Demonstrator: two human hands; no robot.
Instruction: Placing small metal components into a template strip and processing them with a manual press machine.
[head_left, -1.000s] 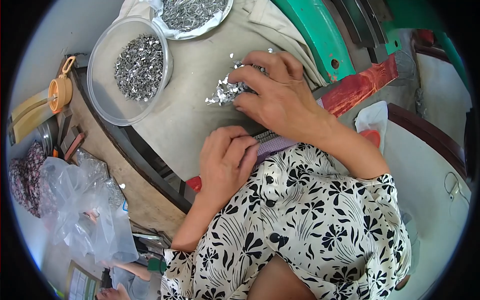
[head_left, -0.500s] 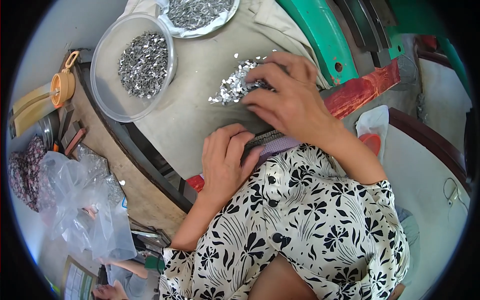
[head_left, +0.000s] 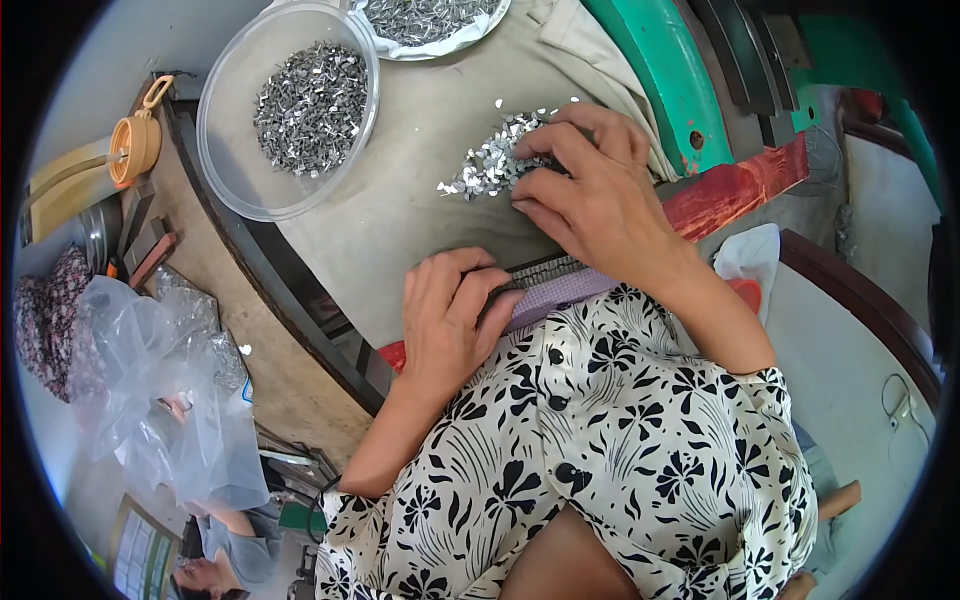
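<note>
A loose heap of small flat silvery metal pieces [head_left: 490, 168] lies on the cloth-covered worktop in front of me. My right hand [head_left: 595, 185] bends over the heap's right side, fingers curled in among the pieces; whatever is between the fingertips is hidden. Close to my body, a dark ribbed strip [head_left: 545, 272] lies along a purple checked cloth [head_left: 560, 295]. At the strip's left end my left hand [head_left: 450, 310] has its fingers and thumb curled around it.
A round clear plastic tub [head_left: 205, 150] with many small metal pieces stands at the far left. Beside it is a white-lined dish [head_left: 440, 50] of similar pieces. Green machinery [head_left: 660, 70] rises at the far right. Clear plastic bags [head_left: 150, 370] lie to the left; a person [head_left: 235, 550] sits beyond.
The view has shifted slightly, so tub, dish and heap appear further right and a little higher. Both hands keep their places at the heap and the strip.
</note>
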